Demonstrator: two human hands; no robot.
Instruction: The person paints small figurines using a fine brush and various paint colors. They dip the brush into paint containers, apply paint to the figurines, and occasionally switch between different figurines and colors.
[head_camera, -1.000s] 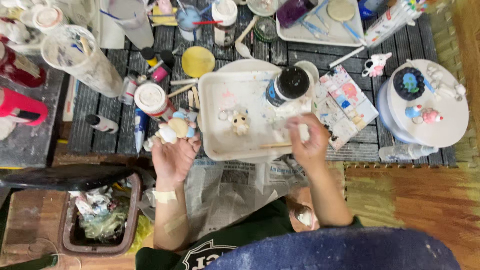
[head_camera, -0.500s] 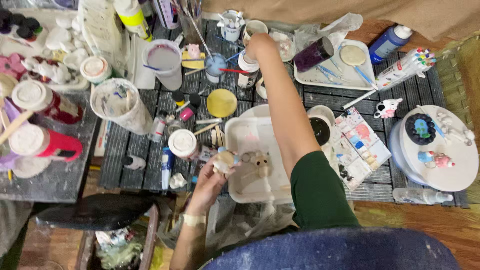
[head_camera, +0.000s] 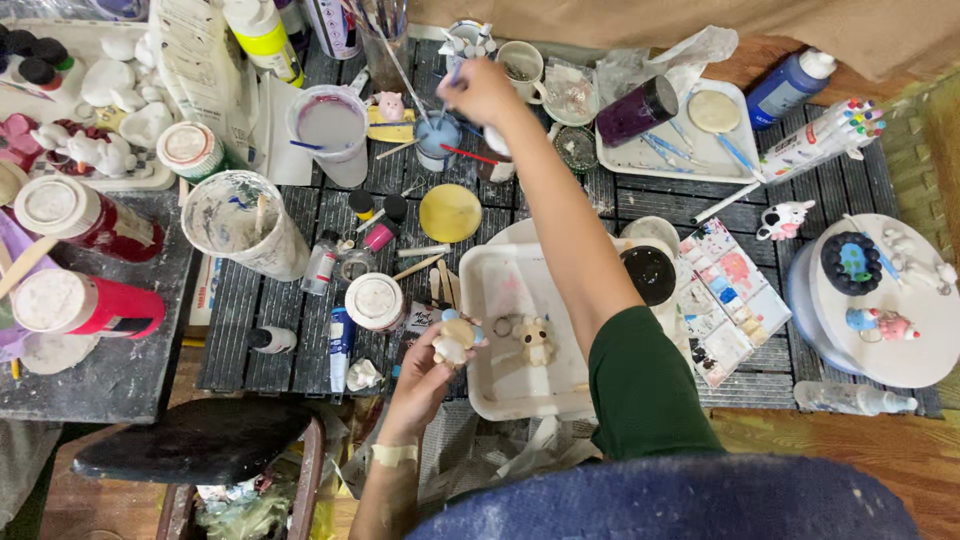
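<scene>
CHANGE: right hand (head_camera: 482, 92) has been moved from the white tray (head_camera: 500, 395) to the far small blue cup (head_camera: 438, 140), grip pinching a thin brush | HELD: small figurine (head_camera: 455, 340) pinched in left hand (head_camera: 425, 375), near, left of tray | READ: brush being dipped.

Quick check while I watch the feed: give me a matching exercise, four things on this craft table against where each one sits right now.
1. small figurine
2. paintbrush
3. yellow lid
4. cow figurine

a. right of the paint palette's top corner
b. held in the left hand
c. flat on the slats above the white tray
d. in the right hand, over the blue cup

Pairs: 1-b, 2-d, 3-c, 4-a
</scene>
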